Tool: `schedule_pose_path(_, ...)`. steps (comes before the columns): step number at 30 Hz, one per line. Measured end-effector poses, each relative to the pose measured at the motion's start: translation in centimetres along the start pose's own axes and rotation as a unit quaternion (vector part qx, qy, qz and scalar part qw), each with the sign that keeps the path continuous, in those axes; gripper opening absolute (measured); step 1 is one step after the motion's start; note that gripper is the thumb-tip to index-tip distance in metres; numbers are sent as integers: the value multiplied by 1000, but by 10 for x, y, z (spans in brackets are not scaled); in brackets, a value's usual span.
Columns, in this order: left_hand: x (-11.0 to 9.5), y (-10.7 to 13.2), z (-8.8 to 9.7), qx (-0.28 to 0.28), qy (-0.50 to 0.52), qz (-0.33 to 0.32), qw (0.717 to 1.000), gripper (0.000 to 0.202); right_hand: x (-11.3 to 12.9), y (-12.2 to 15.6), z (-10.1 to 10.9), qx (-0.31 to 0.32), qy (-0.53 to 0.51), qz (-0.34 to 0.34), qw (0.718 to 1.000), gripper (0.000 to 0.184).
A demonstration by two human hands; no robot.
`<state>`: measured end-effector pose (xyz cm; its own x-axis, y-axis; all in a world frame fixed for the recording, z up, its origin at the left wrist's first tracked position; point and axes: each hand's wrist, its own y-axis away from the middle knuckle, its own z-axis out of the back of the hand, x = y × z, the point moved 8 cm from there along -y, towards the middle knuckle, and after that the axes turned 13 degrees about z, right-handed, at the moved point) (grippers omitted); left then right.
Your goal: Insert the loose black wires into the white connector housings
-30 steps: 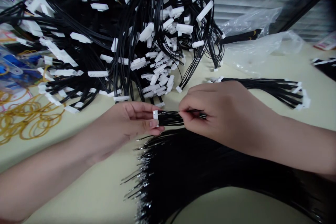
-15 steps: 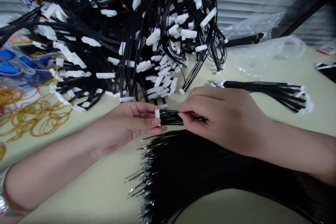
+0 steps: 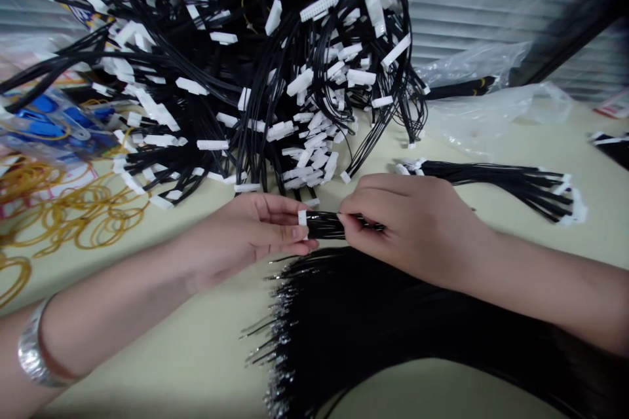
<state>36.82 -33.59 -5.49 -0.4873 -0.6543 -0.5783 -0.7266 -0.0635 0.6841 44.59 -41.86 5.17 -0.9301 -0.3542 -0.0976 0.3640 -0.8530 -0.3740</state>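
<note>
My left hand pinches a small white connector between thumb and fingers. Black wires run from that connector toward the right. Thumb and forefinger of my right hand are closed on these wires, a short way from the connector; the fingertips partly hide what they grip. Just below both hands lies a thick bundle of loose black wires, with shiny metal terminals at its left end.
A large heap of black wire harnesses with white connectors rises behind my hands. Yellow rubber bands and a bag of blue parts lie to the left. To the right are a finished-looking harness bundle and a clear plastic bag.
The whole view has shifted slightly, so most things appear a little lower and further right. Both hands keep nearly the same grip on the connector and wires.
</note>
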Motion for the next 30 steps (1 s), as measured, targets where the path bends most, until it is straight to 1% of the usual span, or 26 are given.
schedule_pose_path(4, 0, 0, 1, -14, -5, 3, 1000, 30, 0, 1, -3, 4, -2, 7, 1000, 19)
schedule_pose_path(7, 0, 1, 0, -16, -7, 3, 1000, 28, 1, -1, -7, 14, -26, 13, 999, 20)
schedule_pose_path(10, -1, 1, -2, -14, -10, 3, 1000, 27, 0, -2, -8, 12, -55, 4, 998, 21)
schedule_pose_path(15, -1, 2, -4, -11, -24, -7, 1000, 27, -1, -4, -6, -20, -105, -17, 994, 14)
schedule_pose_path(18, -2, 3, -6, -9, -41, -16, 999, 26, -5, -4, -6, -30, -153, -49, 987, 10)
schedule_pose_path(21, -2, 4, -6, -15, -53, -14, 998, 26, -11, -3, -9, -15, -205, -101, 973, 10)
schedule_pose_path(23, -2, 3, -6, -17, -52, -14, 998, 26, -13, -2, -11, -7, -220, -122, 968, 11)
schedule_pose_path(25, -2, 3, -6, -13, -48, -15, 999, 26, -12, -2, -10, -13, -211, -121, 970, 10)
schedule_pose_path(30, -2, 2, -5, -10, -37, -9, 999, 29, -7, -3, -5, -43, -180, -85, 979, 8)
